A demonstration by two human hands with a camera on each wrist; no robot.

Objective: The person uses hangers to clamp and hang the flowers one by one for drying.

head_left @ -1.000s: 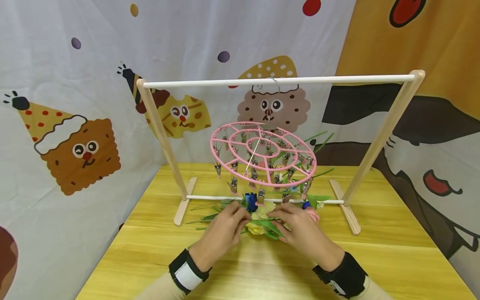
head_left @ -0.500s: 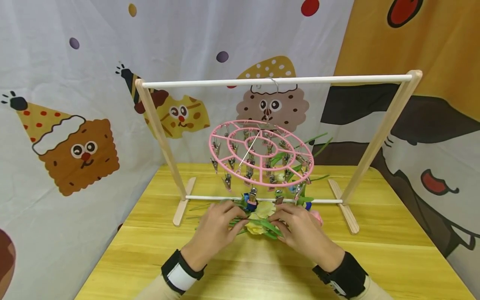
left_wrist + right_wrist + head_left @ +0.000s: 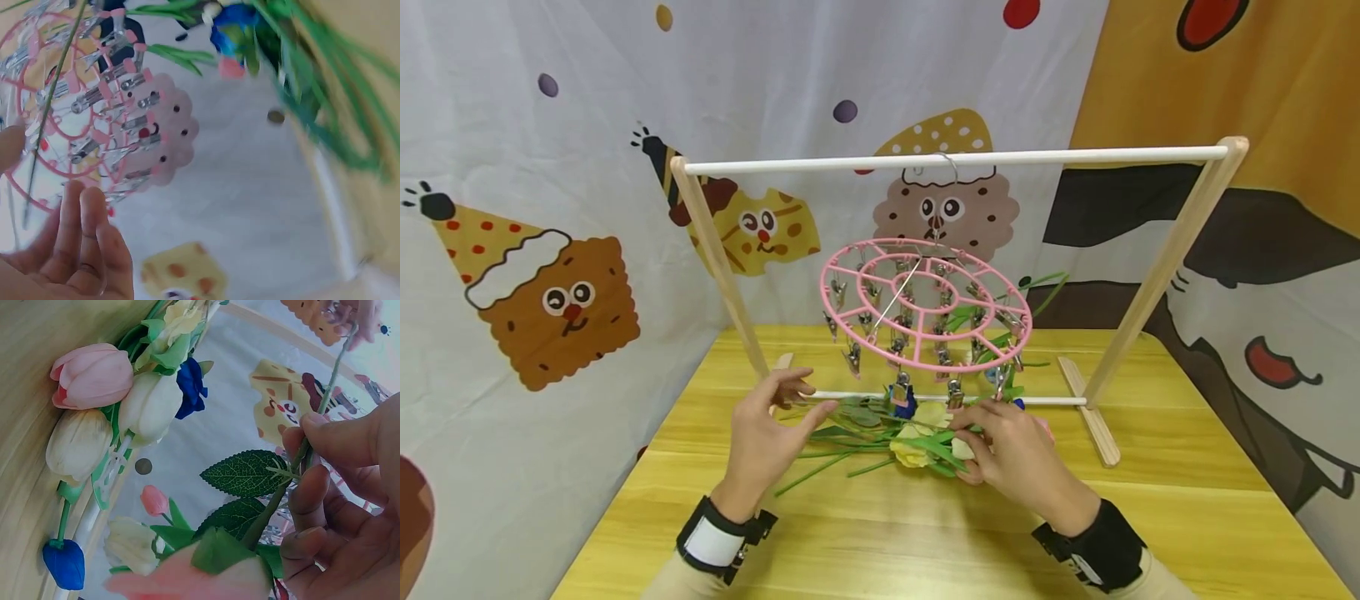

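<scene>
My right hand (image 3: 1026, 458) pinches the green stem (image 3: 332, 375) of a pink artificial flower (image 3: 178, 575) between thumb and fingers. Dark toothed leaves (image 3: 240, 474) grow from this stem near the fingertips. My left hand (image 3: 767, 433) is off to the left, thumb spread away from loosely bent fingers, holding nothing. In the left wrist view a thin stem (image 3: 47, 119) passes across the gap between its thumb and fingers. Between the hands lies a heap of artificial flowers, with a yellow bloom (image 3: 910, 452) and a blue one (image 3: 904, 403). The right hand partly hides the heap.
A pink round clip hanger (image 3: 919, 350) with several metal clips hangs low above the flowers. It hooks on the white bar (image 3: 820, 165) of a wooden stand (image 3: 1172, 250) on the table (image 3: 880, 550). A patterned curtain (image 3: 625, 67) hangs behind.
My left hand has let go of the stem, moved left and spread its fingers. The right hand still pinches and has shifted slightly right. The clip hanger has swung and turned a little.
</scene>
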